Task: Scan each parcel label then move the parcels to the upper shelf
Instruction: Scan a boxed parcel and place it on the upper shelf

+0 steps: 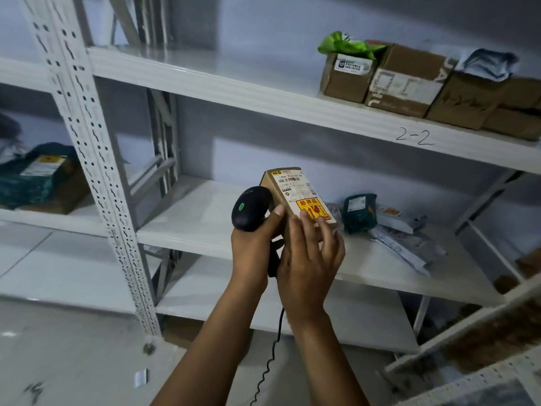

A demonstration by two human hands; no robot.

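Head view of white metal racking. L hand (251, 247) has its fingers clenched round the handle of a black handheld scanner (251, 208), which shows a green light on its head. The thumb rests against the parcel's side and a coiled cable (275, 347) hangs below. R hand (310, 259) grasps a small cardboard parcel (292, 189), fingers lying over the red-and-yellow sticker at the label's lower end. The parcel is held in the air in front of the lower shelf (199, 218), touching the scanner.

Scan step, prob. not yet lined up: the scanner head sits beside the box, not facing the barcode (293, 179). Best to draw the scanner back, aim it square at the barcode & keep fingers low.

Upper shelf (234, 83), marked 2-2, holds a row of cardboard boxes (404, 89) at its R end, w/ a green bag (342, 43) & a grey bag (489, 64) on top. Lower shelf holds a dark green parcel (359, 210) & grey mailers (401, 244)
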